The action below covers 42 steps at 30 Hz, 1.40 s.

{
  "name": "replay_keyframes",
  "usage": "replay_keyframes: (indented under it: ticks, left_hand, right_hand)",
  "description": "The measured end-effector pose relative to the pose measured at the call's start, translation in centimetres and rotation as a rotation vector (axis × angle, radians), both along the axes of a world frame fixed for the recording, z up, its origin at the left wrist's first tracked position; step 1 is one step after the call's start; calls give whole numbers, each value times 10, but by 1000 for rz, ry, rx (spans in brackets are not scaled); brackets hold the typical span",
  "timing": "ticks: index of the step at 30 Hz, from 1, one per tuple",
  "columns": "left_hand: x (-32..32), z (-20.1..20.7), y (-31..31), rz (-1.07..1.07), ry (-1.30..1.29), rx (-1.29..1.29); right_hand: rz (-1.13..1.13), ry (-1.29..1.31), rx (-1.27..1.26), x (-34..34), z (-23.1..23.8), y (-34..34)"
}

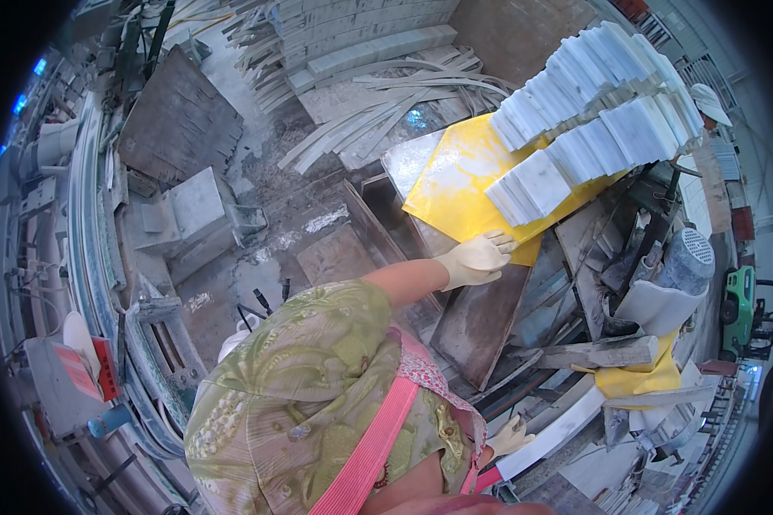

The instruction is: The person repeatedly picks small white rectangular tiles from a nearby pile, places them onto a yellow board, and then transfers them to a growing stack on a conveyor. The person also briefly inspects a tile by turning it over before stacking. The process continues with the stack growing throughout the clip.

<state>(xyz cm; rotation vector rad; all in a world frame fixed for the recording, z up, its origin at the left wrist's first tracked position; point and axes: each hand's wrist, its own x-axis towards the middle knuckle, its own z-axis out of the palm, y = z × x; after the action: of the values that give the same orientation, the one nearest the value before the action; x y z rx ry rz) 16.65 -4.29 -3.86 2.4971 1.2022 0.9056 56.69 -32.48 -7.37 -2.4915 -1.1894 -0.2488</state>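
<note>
My left hand [475, 260], in a cream glove, reaches out with its fingers extended over the near edge of a yellow sheet [455, 184]. The sheet is dusted with white and drapes over a metal-topped surface. On its right part stand rows of white-grey marble slabs [537, 184], packed side by side and beyond my fingertips. My right hand [510, 436], gloved too, is low by my body, partly hidden by my clothing. Its fingers look loosely apart, beside a long white strip [551, 433]; I see nothing held in it.
Below the sheet is a brown board [481, 322]. To the right lie stone offcuts, a grey perforated cylinder [689, 257] and another yellow cloth [640, 378]. Thin stone strips [395, 103] litter the far floor. Machinery [159, 343] lines the left; a green vehicle [737, 309] stands far right.
</note>
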Motion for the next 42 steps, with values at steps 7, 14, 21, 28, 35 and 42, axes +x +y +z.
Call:
replay_keyframes:
  ticks: [7,14,21,28,35,42]
  left_hand:
    - [1,-2,0,8,-18,7]
    - [1,-1,0,3,-13,-10]
    - [1,-1,1,4,-13,1]
    - [2,-5,2,3,-18,10]
    - [3,-5,2,16,-6,21]
    - [2,-4,2,12,6,9]
  right_hand:
    - [-62,155,-185,-1,13,3]
    - [-35,10,-96,-12,15,4]
    - [-52,47,-105,-9,12,2]
    - [-81,61,-161,4,3,1]
    - [-60,84,-160,6,3,0]
    - [-63,90,-147,3,5,1]
